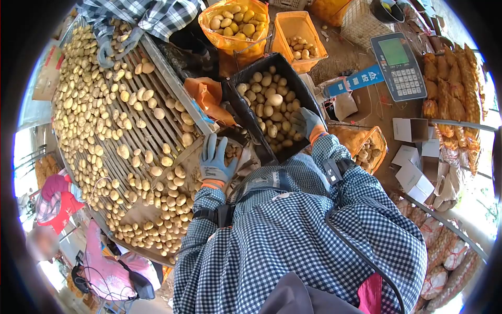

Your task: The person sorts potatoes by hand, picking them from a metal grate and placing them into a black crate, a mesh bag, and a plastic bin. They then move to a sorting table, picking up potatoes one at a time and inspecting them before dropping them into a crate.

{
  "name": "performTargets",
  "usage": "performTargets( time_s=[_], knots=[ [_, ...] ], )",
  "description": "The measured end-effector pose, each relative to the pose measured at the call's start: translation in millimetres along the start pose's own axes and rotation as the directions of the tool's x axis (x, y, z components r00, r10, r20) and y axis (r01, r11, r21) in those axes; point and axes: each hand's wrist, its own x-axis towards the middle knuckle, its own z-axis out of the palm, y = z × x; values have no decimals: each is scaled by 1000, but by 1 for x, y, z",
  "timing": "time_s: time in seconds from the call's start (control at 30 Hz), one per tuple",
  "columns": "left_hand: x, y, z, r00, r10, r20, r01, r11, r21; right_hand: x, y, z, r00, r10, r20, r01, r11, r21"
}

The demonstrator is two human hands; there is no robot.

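My left hand [214,159], in a grey-blue glove with an orange cuff, has its fingers stretched out. It lies at the near edge of the slatted sorting table [191,152], beside a small opening with a few potatoes. Potatoes [78,99] are spread over the slats to its left. My right hand [307,124], gloved the same way, reaches over the right side of a black crate [246,77]. Its fingers extend over the potatoes [269,107] inside, right by the crate wall. The crate stands in front of my body, holding many potatoes.
Orange mesh bags of potatoes [235,44] and an orange basket [300,23] stand beyond the crate. A digital scale display [397,65] is at the right, above white boxes [414,180]. Another potato bag [384,149] sits by my right arm. Other people [112,267] work around the table.
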Motion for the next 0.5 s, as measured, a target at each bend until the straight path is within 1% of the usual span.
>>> performTargets(
  time_s=[0.03, 0.07, 0.1, 0.13, 0.17, 0.2, 0.23, 0.27, 0.3, 0.37, 0.4, 0.43, 0.47, 0.5],
  knots=[
    [-2, -5, 4, 999, -46, -29, 43, 997, -67, 3, 2, -3, 998, -32, -61, 25, 993, -117],
    [0, -4, 1, 995, -47, -85, 35, 991, -131, 7, 6, -7, 996, -25, -85, 4, 971, -238],
    [1, -4, 1, 995, -56, -79, 46, 991, -130, 15, 14, -6, 996, -15, -84, -6, 970, -241],
    [2, -3, 1, 989, -105, -102, 87, 982, -167, 25, 23, -4, 995, -12, -95, -30, 903, -429],
    [2, -1, 1, 981, -152, -118, 126, 971, -205, 36, 33, -2, 994, -8, -107, -58, 800, -597],
    [3, 1, -1, 982, -147, -120, 124, 976, -181, 48, 43, 2, 997, -81, 15, 60, 584, -809],
    [2, 0, 1, 983, -148, -110, 127, 975, -180, 53, 55, 3, 929, -244, 279, 338, 252, -907],
    [2, -4, 3, 983, -128, -130, 104, 980, -172, 58, 63, 18, 927, -217, 304, 324, 59, -944],
    [2, -6, 6, 983, -107, -151, 82, 983, -163, 61, 68, 34, 927, -186, 326, 304, -137, -943],
    [0, -9, 10, 983, -101, -152, 79, 986, -146, 18, 69, 53, 896, -184, 405, 328, -343, -880],
    [2, -9, 11, 983, -96, -157, 75, 988, -132, 27, 80, 47, 830, 22, 558, 506, -451, -735],
    [3, -10, 11, 984, -93, -152, 72, 988, -133, 33, 85, 33, 832, 20, 554, 503, -448, -739],
    [3, -9, 10, 985, -101, -141, 82, 988, -131, 14, 72, 38, 925, 137, 353, 377, -416, -827],
    [3, -5, 6, 984, -120, -133, 103, 987, -128, 2, 62, 42, 955, 261, 140, 240, -408, -881]
  ],
)
